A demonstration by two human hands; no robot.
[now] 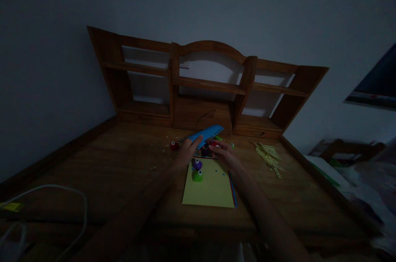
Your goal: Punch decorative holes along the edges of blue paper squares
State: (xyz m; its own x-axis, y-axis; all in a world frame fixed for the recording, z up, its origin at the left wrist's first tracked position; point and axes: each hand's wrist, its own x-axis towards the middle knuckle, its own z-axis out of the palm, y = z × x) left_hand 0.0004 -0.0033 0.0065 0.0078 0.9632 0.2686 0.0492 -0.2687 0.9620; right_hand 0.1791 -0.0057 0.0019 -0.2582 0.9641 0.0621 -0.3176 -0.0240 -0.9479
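My left hand (186, 151) is closed on a blue ruler (206, 133), which it lifts above the wooden desk (123, 171). My right hand (223, 151) is pinched around a small red punch (214, 144) just right of the ruler. Below both hands lies a stack of paper with a yellow-green sheet (210, 190) on top. On that sheet stand a purple punch (197, 164) and a green punch (197, 175). Another red punch (173, 145) sits on the desk to the left of my left hand.
A wooden shelf unit (207, 88) stands at the back of the desk. Yellow paper strips (269, 155) lie at the right. A white cable (62, 196) loops at the front left. Small paper bits dot the desk. The scene is dim.
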